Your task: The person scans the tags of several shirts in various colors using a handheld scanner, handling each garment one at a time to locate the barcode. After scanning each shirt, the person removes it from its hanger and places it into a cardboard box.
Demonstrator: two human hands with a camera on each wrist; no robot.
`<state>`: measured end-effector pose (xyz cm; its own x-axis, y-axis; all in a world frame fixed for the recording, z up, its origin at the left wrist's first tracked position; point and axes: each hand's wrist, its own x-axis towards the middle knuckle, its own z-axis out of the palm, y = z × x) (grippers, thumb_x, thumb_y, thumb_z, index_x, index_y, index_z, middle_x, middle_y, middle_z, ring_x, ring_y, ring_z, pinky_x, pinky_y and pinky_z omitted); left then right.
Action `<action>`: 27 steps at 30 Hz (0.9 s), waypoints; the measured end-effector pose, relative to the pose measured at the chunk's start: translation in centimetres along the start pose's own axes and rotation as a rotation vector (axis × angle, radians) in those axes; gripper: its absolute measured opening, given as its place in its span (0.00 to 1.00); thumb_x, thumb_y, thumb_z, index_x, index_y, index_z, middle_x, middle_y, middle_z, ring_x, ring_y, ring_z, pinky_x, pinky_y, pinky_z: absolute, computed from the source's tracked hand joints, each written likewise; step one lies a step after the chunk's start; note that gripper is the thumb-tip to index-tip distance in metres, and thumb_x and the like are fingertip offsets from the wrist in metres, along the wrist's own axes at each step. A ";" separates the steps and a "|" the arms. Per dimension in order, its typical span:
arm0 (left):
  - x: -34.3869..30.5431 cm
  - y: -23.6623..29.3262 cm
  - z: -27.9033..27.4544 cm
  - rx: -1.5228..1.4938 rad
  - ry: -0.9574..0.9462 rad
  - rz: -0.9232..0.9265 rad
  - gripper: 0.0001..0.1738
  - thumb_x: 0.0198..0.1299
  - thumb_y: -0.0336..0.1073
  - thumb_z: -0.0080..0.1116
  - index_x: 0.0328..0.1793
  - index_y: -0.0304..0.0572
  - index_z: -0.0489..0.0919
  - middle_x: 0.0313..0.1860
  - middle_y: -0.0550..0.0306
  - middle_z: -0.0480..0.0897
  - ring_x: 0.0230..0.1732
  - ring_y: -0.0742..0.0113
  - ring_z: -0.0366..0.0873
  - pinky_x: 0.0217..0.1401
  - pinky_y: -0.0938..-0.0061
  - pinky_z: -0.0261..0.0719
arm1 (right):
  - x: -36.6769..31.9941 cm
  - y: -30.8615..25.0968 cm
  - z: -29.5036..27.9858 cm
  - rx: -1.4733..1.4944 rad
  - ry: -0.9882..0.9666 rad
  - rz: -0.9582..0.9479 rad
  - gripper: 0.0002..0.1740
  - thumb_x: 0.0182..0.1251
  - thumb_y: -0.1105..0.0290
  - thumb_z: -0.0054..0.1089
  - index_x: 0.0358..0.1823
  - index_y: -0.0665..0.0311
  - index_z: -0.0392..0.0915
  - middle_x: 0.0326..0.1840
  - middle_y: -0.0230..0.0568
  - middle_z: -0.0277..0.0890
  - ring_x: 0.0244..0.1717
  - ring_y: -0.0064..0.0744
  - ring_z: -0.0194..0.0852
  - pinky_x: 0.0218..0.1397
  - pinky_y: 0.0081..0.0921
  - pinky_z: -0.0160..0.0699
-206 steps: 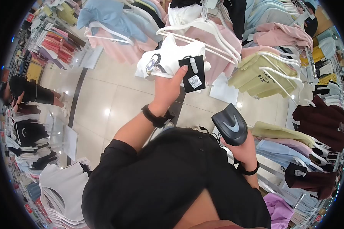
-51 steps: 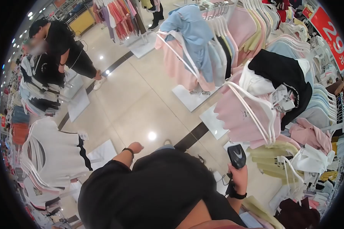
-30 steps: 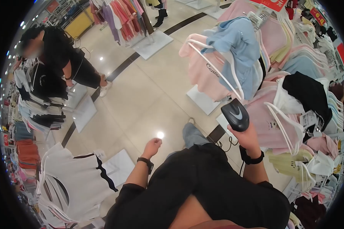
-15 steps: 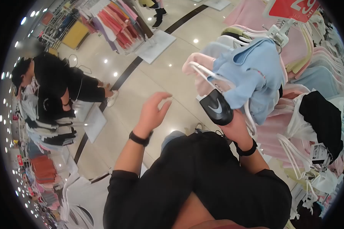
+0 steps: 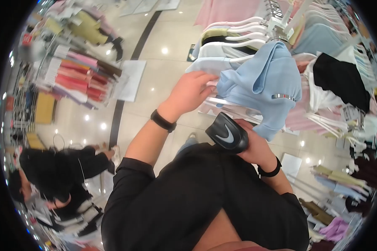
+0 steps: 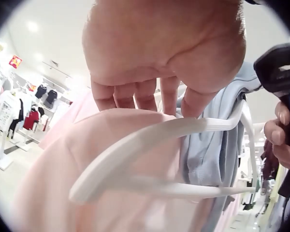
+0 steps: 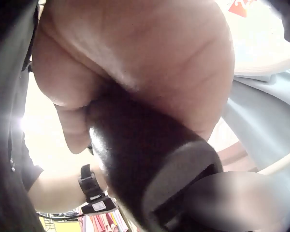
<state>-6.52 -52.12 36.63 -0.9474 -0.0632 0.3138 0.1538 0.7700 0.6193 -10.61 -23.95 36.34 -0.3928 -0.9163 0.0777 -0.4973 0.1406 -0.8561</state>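
My left hand [image 5: 186, 94] is at the pink garment [image 6: 106, 145] on a white hanger [image 6: 135, 140]; its fingers hook over the garment's top edge, with the thumb close to the hanger. The fingertips are hidden behind the cloth in the left wrist view. A light blue garment [image 5: 264, 79] is draped beside it, over the hangers. My right hand [image 5: 255, 146] grips a black scanner [image 5: 228, 134] with a grey curved mark, just below the blue garment. In the right wrist view the scanner [image 7: 135, 154] lies under my palm.
More garments on white hangers [image 5: 247, 25] fill the rack behind. A black garment [image 5: 339, 79] lies over another rack at the right. Red and pink clothes [image 5: 79, 79] hang at the left. Another person in black [image 5: 54, 171] is at the lower left.
My left hand has moved up and right from open air onto the pink garment. The scanner, held throughout in my right hand, is slightly lower and further left. The head view has turned.
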 end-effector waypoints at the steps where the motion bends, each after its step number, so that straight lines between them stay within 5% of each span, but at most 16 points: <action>1: 0.4 -0.3 0.1 -0.016 -0.025 0.030 0.18 0.60 0.29 0.67 0.57 0.42 0.84 0.48 0.51 0.85 0.49 0.47 0.82 0.55 0.58 0.81 | 0.3 -1.6 0.5 0.026 0.037 0.072 0.31 0.54 0.72 0.74 0.61 0.66 0.77 0.67 0.47 0.73 0.66 0.49 0.75 0.67 0.38 0.76; 4: 1.4 -0.8 0.8 -0.121 0.026 0.173 0.15 0.61 0.29 0.67 0.55 0.44 0.85 0.49 0.51 0.85 0.49 0.49 0.82 0.55 0.60 0.81 | 1.3 -4.5 1.9 0.017 0.110 0.103 0.28 0.53 0.72 0.73 0.59 0.65 0.78 0.65 0.45 0.75 0.63 0.51 0.78 0.62 0.38 0.80; 7: 2.3 -0.7 1.1 -0.321 -0.055 0.125 0.11 0.58 0.29 0.67 0.48 0.45 0.87 0.48 0.52 0.84 0.48 0.51 0.81 0.52 0.60 0.80 | 1.5 -6.0 3.9 -0.023 0.193 0.195 0.28 0.53 0.73 0.73 0.59 0.65 0.78 0.67 0.44 0.75 0.61 0.52 0.80 0.61 0.37 0.81; 10: 3.0 -0.5 1.1 -0.244 -0.007 0.503 0.09 0.57 0.27 0.65 0.44 0.44 0.86 0.51 0.52 0.83 0.50 0.52 0.81 0.54 0.62 0.80 | 1.4 -7.3 5.2 -0.056 0.263 0.239 0.29 0.51 0.74 0.73 0.58 0.65 0.78 0.69 0.44 0.74 0.60 0.53 0.80 0.62 0.37 0.81; 13: 3.6 -1.2 1.2 -0.210 -0.127 0.592 0.11 0.59 0.25 0.64 0.47 0.43 0.86 0.60 0.49 0.80 0.58 0.49 0.79 0.60 0.58 0.80 | 1.3 -8.7 6.1 -0.045 0.328 0.217 0.29 0.50 0.75 0.73 0.58 0.65 0.78 0.73 0.44 0.71 0.61 0.53 0.80 0.63 0.38 0.81; 19: 3.1 -1.2 0.4 -0.381 -0.246 -0.020 0.09 0.62 0.30 0.66 0.49 0.45 0.88 0.48 0.48 0.86 0.46 0.47 0.85 0.50 0.63 0.84 | 1.8 -9.0 6.1 -0.117 0.336 0.172 0.30 0.49 0.75 0.74 0.58 0.64 0.78 0.80 0.43 0.63 0.64 0.54 0.77 0.62 0.41 0.81; 22: 2.3 -2.5 1.5 -0.154 -0.027 0.182 0.06 0.66 0.35 0.64 0.46 0.44 0.85 0.39 0.51 0.87 0.39 0.45 0.84 0.42 0.60 0.82 | 2.4 -9.1 5.7 -0.134 0.305 0.164 0.32 0.48 0.76 0.74 0.59 0.64 0.78 0.83 0.43 0.59 0.65 0.55 0.76 0.62 0.41 0.81; 27: 1.2 -2.3 1.9 -0.144 0.072 0.155 0.09 0.66 0.38 0.63 0.46 0.43 0.88 0.39 0.50 0.87 0.40 0.47 0.85 0.42 0.62 0.82 | 3.4 -8.9 4.0 -0.183 0.227 0.094 0.36 0.46 0.76 0.76 0.62 0.63 0.76 0.85 0.43 0.54 0.65 0.53 0.77 0.62 0.41 0.81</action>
<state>-8.57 -52.77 34.22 -0.8874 -0.0005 0.4610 0.3396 0.6755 0.6545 -4.44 -29.86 42.13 -0.5964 -0.7918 0.1319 -0.5732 0.3050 -0.7606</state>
